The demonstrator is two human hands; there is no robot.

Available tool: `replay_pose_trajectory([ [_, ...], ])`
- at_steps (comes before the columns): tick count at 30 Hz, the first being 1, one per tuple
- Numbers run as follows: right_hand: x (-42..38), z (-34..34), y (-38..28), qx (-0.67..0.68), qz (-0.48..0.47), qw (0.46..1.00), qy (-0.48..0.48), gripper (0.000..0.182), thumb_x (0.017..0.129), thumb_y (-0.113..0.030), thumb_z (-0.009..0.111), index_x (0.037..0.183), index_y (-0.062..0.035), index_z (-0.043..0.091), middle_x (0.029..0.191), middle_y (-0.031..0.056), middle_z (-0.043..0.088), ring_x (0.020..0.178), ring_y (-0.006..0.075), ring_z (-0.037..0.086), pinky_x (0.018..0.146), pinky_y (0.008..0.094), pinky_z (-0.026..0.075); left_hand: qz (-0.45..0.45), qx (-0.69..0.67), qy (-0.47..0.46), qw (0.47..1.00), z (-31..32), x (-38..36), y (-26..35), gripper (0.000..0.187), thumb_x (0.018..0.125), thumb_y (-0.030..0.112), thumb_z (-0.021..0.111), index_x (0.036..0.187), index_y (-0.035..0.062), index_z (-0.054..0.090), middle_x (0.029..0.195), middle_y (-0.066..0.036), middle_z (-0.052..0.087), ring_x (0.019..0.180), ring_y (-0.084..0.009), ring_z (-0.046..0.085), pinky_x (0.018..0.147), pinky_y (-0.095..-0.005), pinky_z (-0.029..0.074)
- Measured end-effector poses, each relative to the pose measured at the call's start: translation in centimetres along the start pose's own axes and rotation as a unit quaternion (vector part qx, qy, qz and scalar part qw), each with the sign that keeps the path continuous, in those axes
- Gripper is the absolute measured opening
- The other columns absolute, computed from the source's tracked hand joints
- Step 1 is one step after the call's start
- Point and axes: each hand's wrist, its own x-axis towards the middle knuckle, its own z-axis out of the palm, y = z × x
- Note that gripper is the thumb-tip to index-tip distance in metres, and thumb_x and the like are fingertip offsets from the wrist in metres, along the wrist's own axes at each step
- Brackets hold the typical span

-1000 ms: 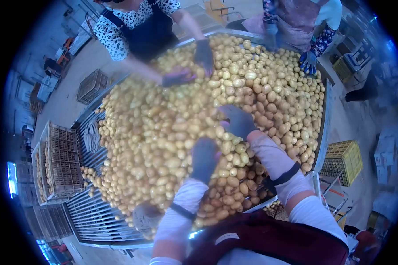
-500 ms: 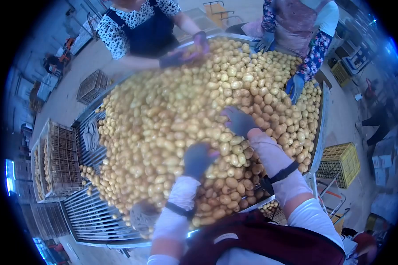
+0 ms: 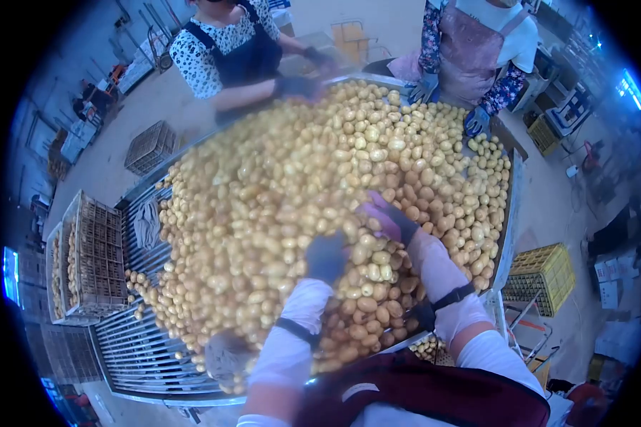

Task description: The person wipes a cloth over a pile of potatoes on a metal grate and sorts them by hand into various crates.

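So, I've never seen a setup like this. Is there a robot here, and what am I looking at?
No robot, just somebody at work. Their head-worn camera takes the view, looking forward and down. Their gloved left hand and right hand are both at a broad heap of potatoes on a slatted table. I can't tell whether either grip holds a potato: the left is blurred, and the fingers are partly hidden. What looks like a crumpled cloth lies on the slats at picture left. Across the table stand a person in a spotted top and a person in a pinkish apron.
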Motion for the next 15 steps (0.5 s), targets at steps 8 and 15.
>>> replay_pose_trajectory([
  [8,-10.3,3.1,2.3,0.548,-0.036,0.835,-0.028,0.048,0.105,-0.047,0.044,0.137,-0.0124,0.049,0.117,0.0077,0.062,0.095,0.0191,0.063,0.06,0.0257,0.054,-0.082,-0.124,0.046,0.988,-0.7,-2.9,-1.6,0.032,0.088,0.034,0.073,0.115,0.0162,0.068,0.092,-0.013,0.072,0.084,-0.0326,0.07,0.072,-0.0428,0.054],
  [15,-21.7,7.8,5.4,0.6,0.017,0.795,0.082,0.07,0.098,-0.06,0.05,0.146,-0.011,0.041,0.124,0.0096,0.062,0.111,0.027,0.062,0.084,0.0367,0.058,0.013,-0.236,0.049,0.971,-1.9,-5.2,2.4,0.037,0.089,0.03,0.071,0.119,0.0089,0.065,0.095,-0.014,0.07,0.076,-0.0303,0.065,0.068,-0.0436,0.052],
])
